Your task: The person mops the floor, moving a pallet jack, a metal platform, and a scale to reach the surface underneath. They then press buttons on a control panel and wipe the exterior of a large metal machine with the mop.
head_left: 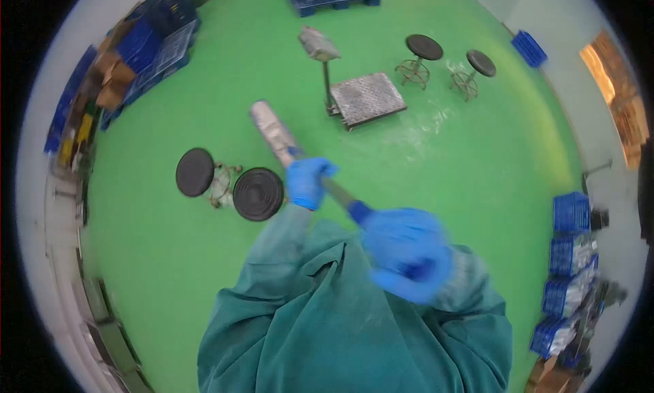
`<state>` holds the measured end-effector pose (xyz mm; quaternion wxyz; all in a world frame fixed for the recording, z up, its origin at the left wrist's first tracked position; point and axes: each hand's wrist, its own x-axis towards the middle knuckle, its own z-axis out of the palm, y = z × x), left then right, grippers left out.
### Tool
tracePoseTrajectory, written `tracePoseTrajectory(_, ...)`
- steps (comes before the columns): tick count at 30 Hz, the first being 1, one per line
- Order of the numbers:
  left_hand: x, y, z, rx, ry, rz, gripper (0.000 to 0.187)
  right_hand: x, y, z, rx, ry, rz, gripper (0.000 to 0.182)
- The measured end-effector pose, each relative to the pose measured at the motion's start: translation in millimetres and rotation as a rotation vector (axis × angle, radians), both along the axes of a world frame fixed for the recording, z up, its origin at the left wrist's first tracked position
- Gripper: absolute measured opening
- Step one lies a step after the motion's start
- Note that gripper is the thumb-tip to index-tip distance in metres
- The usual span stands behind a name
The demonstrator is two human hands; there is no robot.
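Note:
I hold a long pole (338, 191) slantwise in front of my body, with both hands in blue gloves. Its far end carries a pale, silvery, roll-shaped head (274, 132), too blurred to name more closely. My left hand (310, 182) is closed around the pole just below that head. My right hand (407, 255), smeared by motion, is wrapped around the near end at the blue grip (359, 212). The glove hides the tip of the grip.
Ahead stands a platform scale (368, 98) on the green floor (463, 189). Two stools (259, 194) lie tipped to the left; a round stool (424, 47) and another stand beyond the scale. Blue crates (571, 212) line the right wall, and blue pallets (160, 59) with boxes the left.

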<state>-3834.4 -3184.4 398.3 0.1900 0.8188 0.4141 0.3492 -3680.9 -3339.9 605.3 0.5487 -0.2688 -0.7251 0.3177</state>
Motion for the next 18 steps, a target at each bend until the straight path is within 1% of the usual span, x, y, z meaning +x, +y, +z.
tracePoseTrajectory(1, -11, 30, -24, -0.144, 0.016, 0.018, 0.011, -2, 29, -33, -0.015, -0.035, -0.001, 0.021)
tracePoseTrajectory(2, -23, 60, -66, -0.122, -0.064, 0.047, 0.012, -14, 56, -71, -0.004, 0.059, -0.053, 0.022)
tracePoseTrajectory(3, -35, 87, -106, -0.107, -0.141, 0.076, 0.013, -20, 82, -100, -0.062, 0.081, -0.048, 0.022)
tracePoseTrajectory(5, -50, 132, -145, -1.011, -0.837, 0.222, 0.012, -40, 126, -165, -0.104, 0.141, -0.098, 0.022)
tracePoseTrajectory(6, -63, 155, -172, -1.03, -0.811, 0.197, 0.012, -47, 146, -183, -0.108, 0.15, -0.135, 0.022)
tracePoseTrajectory(8, -78, 203, -225, -1.315, -1.004, 0.267, 0.009, -54, 186, -210, -0.106, 0.144, -0.147, 0.023)
tracePoseTrajectory(9, -76, 223, -242, -1.345, -0.969, 0.264, 0.009, -51, 203, -219, -0.127, 0.159, -0.178, 0.023)
tracePoseTrajectory(11, -66, 245, -266, -1.332, -0.912, 0.11, 0.006, -40, 232, -226, -0.242, 0.194, -0.238, 0.024)
tracePoseTrajectory(12, -61, 252, -278, -1.355, -0.92, 0.129, 0.006, -31, 240, -229, -0.27, 0.189, -0.233, 0.024)
tracePoseTrajectory(14, -42, 269, -277, -0.57, 0.116, -0.145, 0.005, -3, 248, -208, -0.284, 0.218, -0.302, 0.023)
tracePoseTrajectory(15, -36, 272, -287, -0.585, 0.121, -0.142, 0.005, 8, 246, -199, -0.323, 0.239, -0.312, 0.023)
tracePoseTrajectory(16, -28, 273, -309, -0.584, 0.058, -0.131, 0.006, 17, 241, -190, -0.358, 0.262, -0.327, 0.023)
tracePoseTrajectory(18, -2, 265, -332, -0.576, -0.032, -0.137, 0.008, 37, 227, -162, -0.382, 0.254, -0.366, 0.022)
